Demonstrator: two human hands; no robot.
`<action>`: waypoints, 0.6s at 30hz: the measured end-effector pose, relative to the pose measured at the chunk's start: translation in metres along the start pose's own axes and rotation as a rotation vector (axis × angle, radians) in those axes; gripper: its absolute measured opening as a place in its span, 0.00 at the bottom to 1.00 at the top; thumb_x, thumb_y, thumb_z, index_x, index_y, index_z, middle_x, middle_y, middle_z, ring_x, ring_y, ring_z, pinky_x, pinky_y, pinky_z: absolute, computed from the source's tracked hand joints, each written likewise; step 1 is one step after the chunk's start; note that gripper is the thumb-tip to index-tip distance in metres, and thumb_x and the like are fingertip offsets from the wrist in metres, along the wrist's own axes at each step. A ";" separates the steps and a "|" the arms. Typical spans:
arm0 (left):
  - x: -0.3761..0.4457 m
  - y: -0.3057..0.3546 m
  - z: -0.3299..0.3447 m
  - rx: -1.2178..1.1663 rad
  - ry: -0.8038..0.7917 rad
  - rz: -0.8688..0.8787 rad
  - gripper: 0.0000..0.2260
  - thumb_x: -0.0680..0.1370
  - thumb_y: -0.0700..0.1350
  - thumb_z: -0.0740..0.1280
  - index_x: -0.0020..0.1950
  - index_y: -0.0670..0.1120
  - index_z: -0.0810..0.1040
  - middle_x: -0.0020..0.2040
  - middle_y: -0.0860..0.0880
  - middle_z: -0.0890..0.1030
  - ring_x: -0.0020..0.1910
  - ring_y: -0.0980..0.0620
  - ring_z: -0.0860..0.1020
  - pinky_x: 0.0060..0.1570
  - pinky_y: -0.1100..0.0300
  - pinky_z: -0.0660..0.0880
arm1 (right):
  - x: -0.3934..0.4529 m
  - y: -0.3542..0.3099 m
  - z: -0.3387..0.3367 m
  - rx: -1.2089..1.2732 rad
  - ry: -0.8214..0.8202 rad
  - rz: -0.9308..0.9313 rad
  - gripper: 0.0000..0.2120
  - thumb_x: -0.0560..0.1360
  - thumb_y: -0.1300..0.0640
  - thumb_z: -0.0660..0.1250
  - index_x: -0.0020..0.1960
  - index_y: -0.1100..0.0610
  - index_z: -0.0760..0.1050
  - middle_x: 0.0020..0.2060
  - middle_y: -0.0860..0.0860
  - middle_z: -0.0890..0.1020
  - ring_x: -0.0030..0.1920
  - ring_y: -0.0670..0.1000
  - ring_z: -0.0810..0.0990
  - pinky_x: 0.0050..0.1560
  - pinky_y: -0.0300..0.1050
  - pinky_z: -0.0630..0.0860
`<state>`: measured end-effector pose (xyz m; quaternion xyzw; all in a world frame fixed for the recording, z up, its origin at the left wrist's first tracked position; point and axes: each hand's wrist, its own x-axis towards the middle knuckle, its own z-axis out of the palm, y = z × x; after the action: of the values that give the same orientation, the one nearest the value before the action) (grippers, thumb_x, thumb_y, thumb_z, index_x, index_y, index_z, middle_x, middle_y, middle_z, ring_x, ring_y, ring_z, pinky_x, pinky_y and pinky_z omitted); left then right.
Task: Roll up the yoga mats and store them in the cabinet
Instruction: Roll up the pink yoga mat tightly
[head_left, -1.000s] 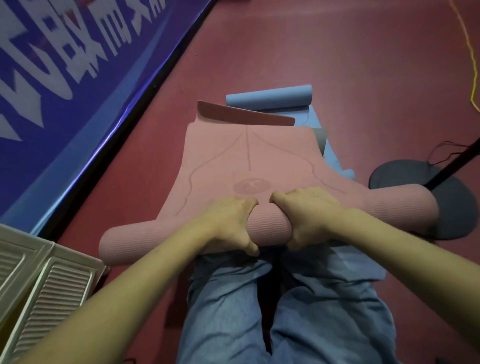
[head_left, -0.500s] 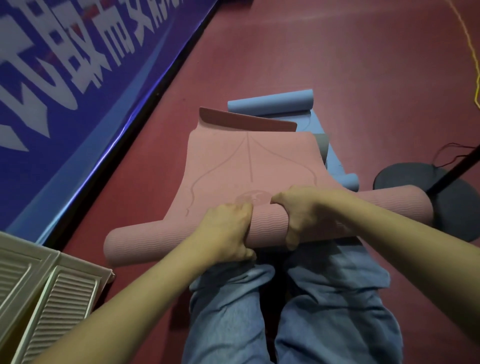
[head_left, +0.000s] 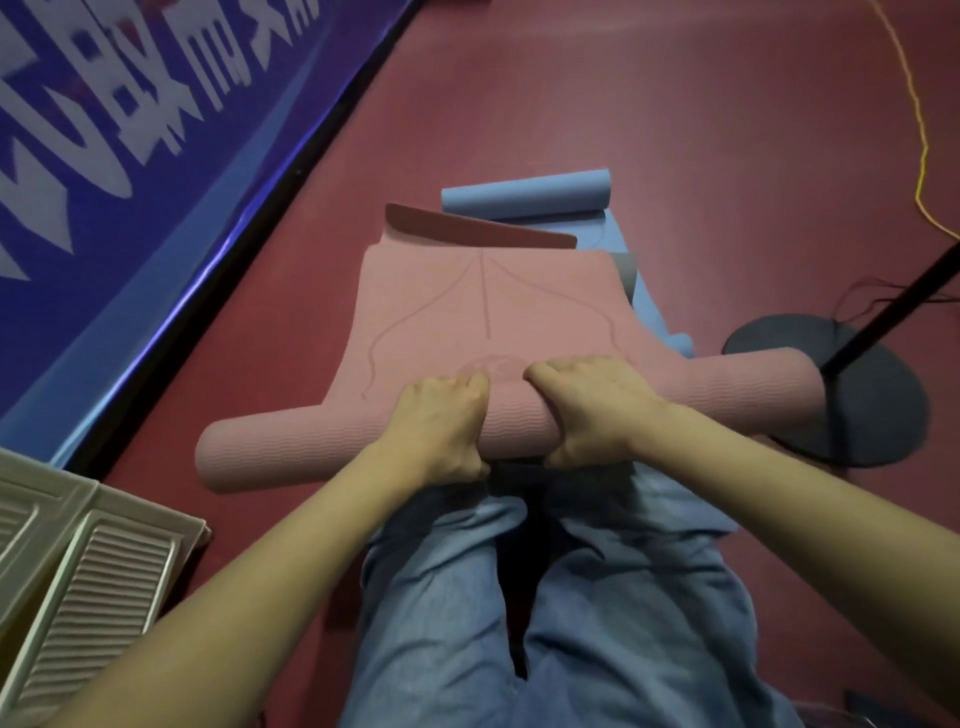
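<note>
A pink yoga mat (head_left: 467, 306) lies on the red floor, partly rolled into a thick roll (head_left: 291, 449) across my knees. My left hand (head_left: 441, 431) and my right hand (head_left: 597, 410) both grip the roll near its middle, fingers curled over its top and thumbs on its near side. The flat part stretches away from me, its far end curled up and showing a darker red underside. A blue yoga mat (head_left: 524, 197), partly rolled, lies beyond and under the pink one. A cream louvred cabinet door (head_left: 78, 587) shows at the lower left.
A blue banner (head_left: 130, 156) with white lettering runs along the left. A dark round stand base (head_left: 857, 395) with a black pole sits right of the roll, touching its end. A yellow cord (head_left: 919, 156) trails at the far right. My jeans-clad knees (head_left: 545, 623) are below.
The roll has moved a little further away along the flat mat, covering more of the printed circle. Both hands stay on its middle.
</note>
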<state>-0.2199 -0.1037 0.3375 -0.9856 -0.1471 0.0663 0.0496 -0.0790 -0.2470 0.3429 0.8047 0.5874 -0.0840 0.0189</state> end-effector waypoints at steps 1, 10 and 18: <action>-0.007 0.004 -0.001 -0.004 0.015 -0.004 0.29 0.63 0.58 0.77 0.56 0.46 0.71 0.54 0.44 0.82 0.51 0.39 0.82 0.47 0.49 0.77 | -0.009 -0.004 0.001 -0.002 0.032 0.007 0.34 0.59 0.37 0.75 0.57 0.51 0.68 0.54 0.49 0.80 0.53 0.58 0.81 0.46 0.51 0.76; -0.066 0.033 -0.013 0.001 -0.115 0.055 0.28 0.64 0.61 0.74 0.55 0.50 0.68 0.53 0.50 0.81 0.50 0.43 0.81 0.41 0.55 0.70 | -0.061 -0.028 -0.007 0.092 -0.139 -0.004 0.37 0.55 0.36 0.75 0.59 0.49 0.73 0.50 0.48 0.83 0.49 0.56 0.82 0.45 0.49 0.78; -0.030 0.016 -0.025 -0.180 -0.388 0.048 0.34 0.56 0.64 0.79 0.56 0.50 0.76 0.47 0.49 0.82 0.44 0.46 0.80 0.44 0.50 0.81 | -0.045 -0.024 -0.016 0.121 -0.257 -0.015 0.39 0.57 0.37 0.79 0.61 0.49 0.69 0.55 0.49 0.80 0.53 0.55 0.79 0.47 0.48 0.74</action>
<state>-0.2397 -0.1296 0.3640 -0.9581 -0.1357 0.2425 -0.0694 -0.1129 -0.2801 0.3671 0.7826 0.5799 -0.2219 0.0446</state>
